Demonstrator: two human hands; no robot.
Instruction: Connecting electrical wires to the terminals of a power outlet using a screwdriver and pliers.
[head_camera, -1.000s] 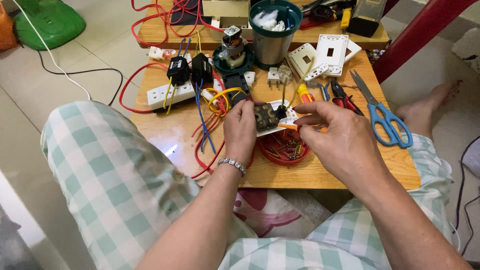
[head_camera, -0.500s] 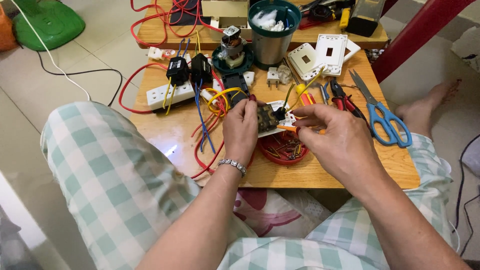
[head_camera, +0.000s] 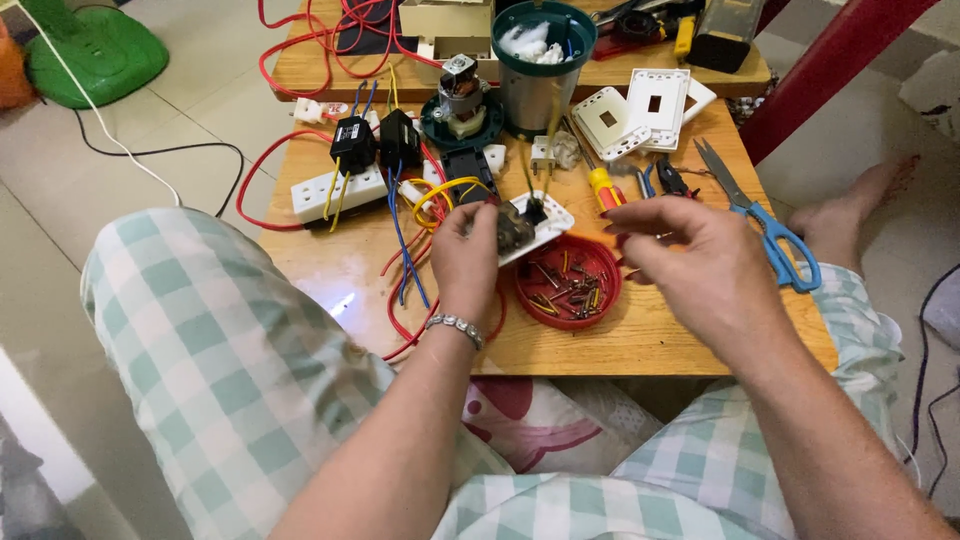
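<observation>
- Looking down from a head camera at a low wooden table, with the person's knees in green-checked cloth filling the lower frame.
- At frame centre, the left hand grips a white socket from its left side, holding it tilted above the table; the thumb and fingers cover much of the socket's left half, and the dark part in its middle is hard to make out.
- Just right of centre, the right hand hovers close to the socket without touching it, fingers loosely curled and spread; whether anything small sits between the fingertips cannot be told.
- Under and between the hands lies a red lid holding small screws and bits, its upper left edge hidden by the socket.
- Above the right hand, a screwdriver with a yellow and red handle lies on the table, its lower end hidden by the fingers.
- Right of the hand, blue-handled scissors lie shut, partly behind the knuckles.
- At upper centre stands a teal-rimmed metal cup with white stuffing inside; its top is cut off by the frame edge.
- Left of the cup sits a small motor, and further left a white power strip with black plugs.
- Red, blue and yellow wires tangle from the upper left down behind the left hand, where their ends are lost.
- White wall plates lie at upper right.
</observation>
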